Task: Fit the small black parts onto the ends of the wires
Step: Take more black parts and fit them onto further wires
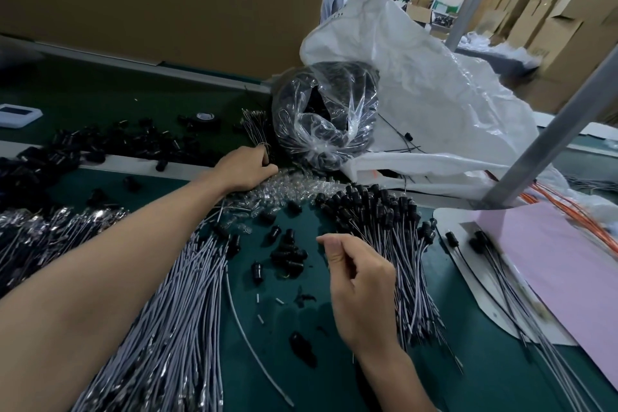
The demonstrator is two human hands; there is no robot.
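Cardboard cartons crowd the far room, and nearer lies a green desk heaped with stock. The left hand reaches far, just beside a clear bag of black parts. Its fingers are curled under and hidden, so I cannot tell what they grip. The right hand is near centre, thumb pressed to forefinger; whether a thin lead is pinched there cannot be told. As I judge the risks, the left forearm passes over the bare grey wires and could drag them into the loose small black parts. The fitted wires at right lie close enough to get mixed with unfitted ones. A loose part could also roll off into the clear pieces beyond. By count there are two hands, one clear bag, one white sack behind it, one pink sheet at right and one stray wire lying alone. Roughly a dozen loose parts sit mid-desk, while the bare and fitted wires are too many to count.
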